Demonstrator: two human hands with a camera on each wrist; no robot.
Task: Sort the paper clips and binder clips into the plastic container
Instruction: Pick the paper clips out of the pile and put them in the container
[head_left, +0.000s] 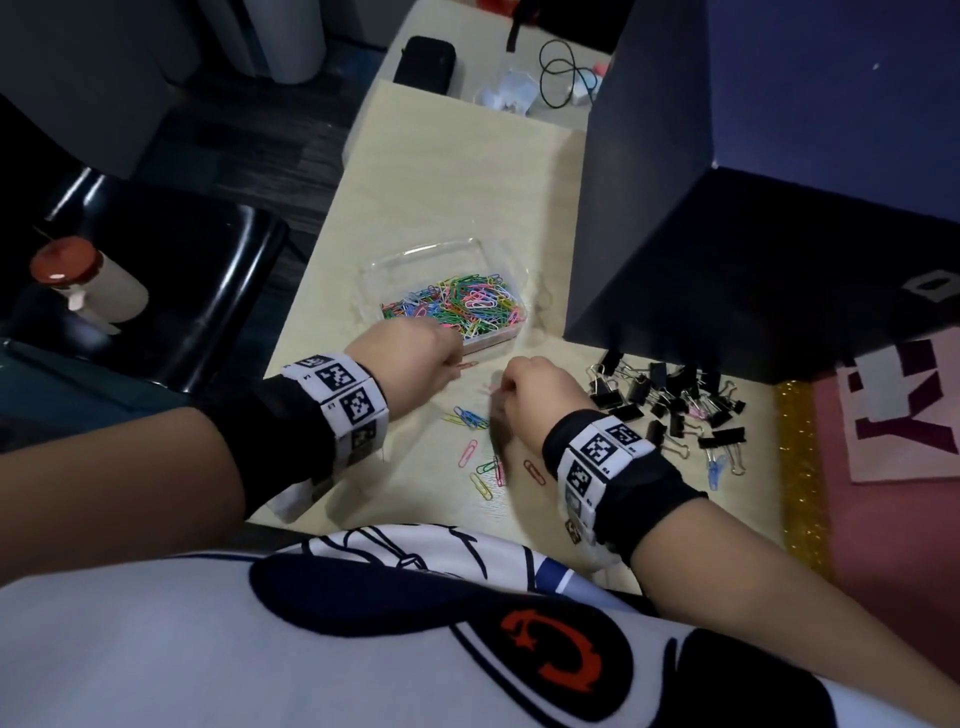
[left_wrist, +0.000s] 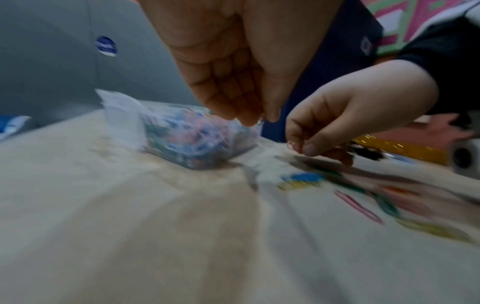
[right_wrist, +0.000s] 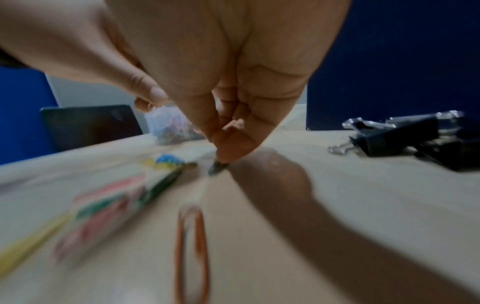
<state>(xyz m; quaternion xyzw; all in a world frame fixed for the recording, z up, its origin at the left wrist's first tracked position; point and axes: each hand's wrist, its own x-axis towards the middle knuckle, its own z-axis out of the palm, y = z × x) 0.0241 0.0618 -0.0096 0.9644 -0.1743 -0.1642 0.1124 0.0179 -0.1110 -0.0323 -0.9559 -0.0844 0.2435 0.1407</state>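
Note:
A clear plastic container (head_left: 400, 270) half full of coloured paper clips sits mid-table, also blurred in the left wrist view (left_wrist: 187, 144). My left hand (head_left: 453, 359) hovers at its near edge and pinches a red paper clip (head_left: 466, 365). My right hand (head_left: 497, 391) is low over the table to the right of it; its fingertips (right_wrist: 228, 152) pinch a dark paper clip (right_wrist: 216, 168) that touches the tabletop. Several loose paper clips (head_left: 470, 418) lie in front of both hands. A pile of black binder clips (head_left: 670, 400) lies to the right.
A tall dark blue box (head_left: 727, 234) stands right of the container, behind the binder clips. An orange paper clip (right_wrist: 192, 253) lies near my right wrist. A black case (head_left: 426, 65) and a cable (head_left: 558, 73) are at the far end. A black chair (head_left: 171, 291) stands left of the table.

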